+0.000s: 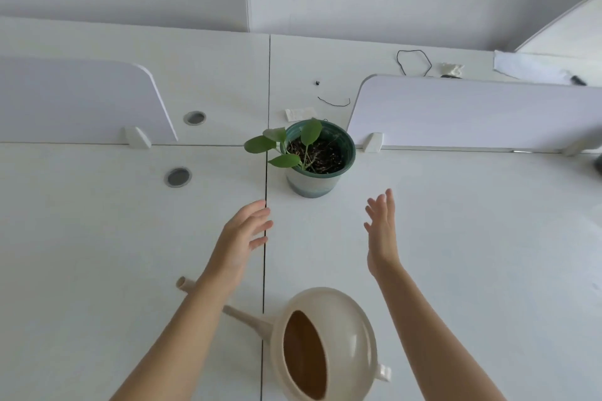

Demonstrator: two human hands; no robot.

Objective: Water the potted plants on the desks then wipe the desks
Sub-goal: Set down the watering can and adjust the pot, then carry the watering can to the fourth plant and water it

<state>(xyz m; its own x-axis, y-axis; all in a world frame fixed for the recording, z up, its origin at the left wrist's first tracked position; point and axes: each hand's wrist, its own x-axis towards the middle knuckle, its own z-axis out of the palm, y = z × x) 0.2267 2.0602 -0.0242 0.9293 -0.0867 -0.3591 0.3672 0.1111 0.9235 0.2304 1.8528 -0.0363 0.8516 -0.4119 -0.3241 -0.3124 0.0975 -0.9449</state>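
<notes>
A small green-leaved plant in a green-rimmed pot point(317, 169) stands on the white desk point(456, 238), just right of the seam between two desks. My left hand point(242, 234) and my right hand point(382, 231) hover over the desk in front of the pot, one on each side, both with fingers apart and holding nothing. A beige watering can point(329, 345) stands on the desk near me, between my forearms. Its spout point(185, 285) points left and passes under my left forearm.
White divider panels point(482, 111) rise behind the pot on the left and right. Two round cable grommets point(178, 177) sit in the left desk. Beyond the panels lie thin black wires point(413, 62), paper scraps and a small black object.
</notes>
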